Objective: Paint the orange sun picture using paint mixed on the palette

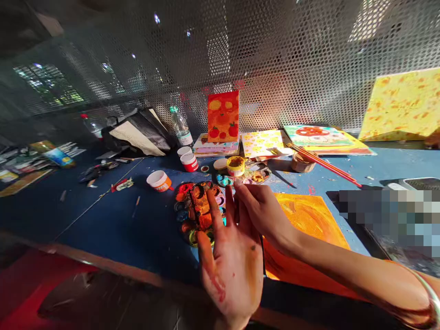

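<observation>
My left hand [234, 266] is held palm up over the table's front edge, its fingers stretched out and apart. Red and orange-brown paint smears mark the palm and thumb. My right hand [270, 213] is closed around the outer fingers of my left hand; its own fingers are partly hidden behind them. Beyond my left fingertips lies a round paint palette [183, 215] with wells of red, orange, blue and green, partly covered by the hand. An orange-painted sheet [309, 213] lies beneath my right forearm, streaked with brushwork.
Behind the palette stand a white paint tub [160, 181], a red-labelled tub [189, 162] and a yellow tub [235, 166]. Brushes [323, 165] rest across a small pot [302, 162]. A water bottle [181, 127] and a red painting [223, 117] stand near the perforated metal screen [282, 68].
</observation>
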`<state>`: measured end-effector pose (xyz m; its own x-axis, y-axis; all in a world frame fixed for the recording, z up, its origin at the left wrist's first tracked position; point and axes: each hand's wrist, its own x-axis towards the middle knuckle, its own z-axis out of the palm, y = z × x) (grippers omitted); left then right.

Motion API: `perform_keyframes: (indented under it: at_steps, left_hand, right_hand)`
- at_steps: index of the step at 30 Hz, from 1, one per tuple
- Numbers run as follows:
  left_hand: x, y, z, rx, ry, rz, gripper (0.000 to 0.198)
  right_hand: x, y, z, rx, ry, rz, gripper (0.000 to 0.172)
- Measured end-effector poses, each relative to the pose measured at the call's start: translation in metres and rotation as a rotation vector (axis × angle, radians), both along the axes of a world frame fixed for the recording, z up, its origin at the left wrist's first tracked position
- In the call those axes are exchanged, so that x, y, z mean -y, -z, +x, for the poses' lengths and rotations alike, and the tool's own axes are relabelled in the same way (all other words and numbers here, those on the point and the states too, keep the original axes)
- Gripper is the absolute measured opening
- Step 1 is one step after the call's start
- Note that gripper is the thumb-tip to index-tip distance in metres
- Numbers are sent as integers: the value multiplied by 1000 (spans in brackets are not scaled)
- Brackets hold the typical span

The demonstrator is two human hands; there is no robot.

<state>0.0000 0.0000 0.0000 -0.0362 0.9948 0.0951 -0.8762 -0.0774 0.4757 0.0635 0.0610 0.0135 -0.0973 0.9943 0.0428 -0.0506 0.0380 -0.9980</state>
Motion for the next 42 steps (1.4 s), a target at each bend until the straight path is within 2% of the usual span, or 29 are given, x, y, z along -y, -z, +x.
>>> perform_keyframes:
  at_steps: [3,6,7,9,10,12,14,17,20,22,24,27,29,30,32,34,35,37,38,40,42]
  left_hand:
    - [0,-1,-6,-38,-1,-53,53]
    - [-4,-2,-13,-53,-85,-49,51]
    - [-6,-1,-14,-59,-124,-50,50]
    - [-9,3,-14,-102,-175,-82,46]
    - [-9,6,-13,-141,-196,-101,45]
    - [-10,14,-10,-234,-228,-127,46]
    - [-11,20,-9,-325,-242,-117,49]
    - [-17,19,-17,-428,-279,-38,50]
    - [-27,14,-25,-523,-342,22,51]
    - [-32,12,-22,-546,-325,11,53]
    - [-31,10,-13,-533,-267,-8,58]
    - [-20,2,0,-533,-73,-7,59]
    - [-10,-6,-3,-562,85,12,59]
    - [-7,-9,-9,-594,142,36,61]
    - [-4,-13,-29,-731,192,114,57]
    - [-10,-13,-58,-1004,66,155,65]
    - [-15,-12,-73,-1184,-86,146,67]
    - [-29,-9,-99,-1548,-325,108,53]
    - [-36,-8,-110,-1695,-396,133,45]
    - [-50,-7,-123,-1914,-463,282,37]
    - [-61,-7,-126,-2058,-444,486,42]
  right_hand:
    - [-27,4,12,20,-20,-57,52]
    - [-34,12,19,-15,-7,16,36]
    - [-30,15,19,-24,21,74,35]
    - [-13,21,16,39,43,223,53]
    - [-2,23,13,113,2,299,63]
    - [19,25,4,299,-203,445,79]
    - [37,25,-4,385,-317,498,80]
    - [51,18,-12,387,-383,521,73]
    - [57,9,-13,394,-403,586,83]
    - [55,6,-13,455,-368,581,92]
    - [45,5,-12,544,-302,550,94]
    - [15,5,-1,687,-210,568,83]
    - [-12,3,16,796,-163,592,68]
    - [-26,1,28,863,-94,593,61]
    - [-49,-2,59,983,47,604,61]
    - [-65,-6,99,1069,140,640,48]
    - [-70,-8,121,1100,159,625,37]
    - [-75,-10,166,1104,247,506,29]
    - [-76,-9,188,1102,293,443,27]
    - [-77,-4,226,1090,386,361,26]
    - [-78,5,254,1071,398,278,23]
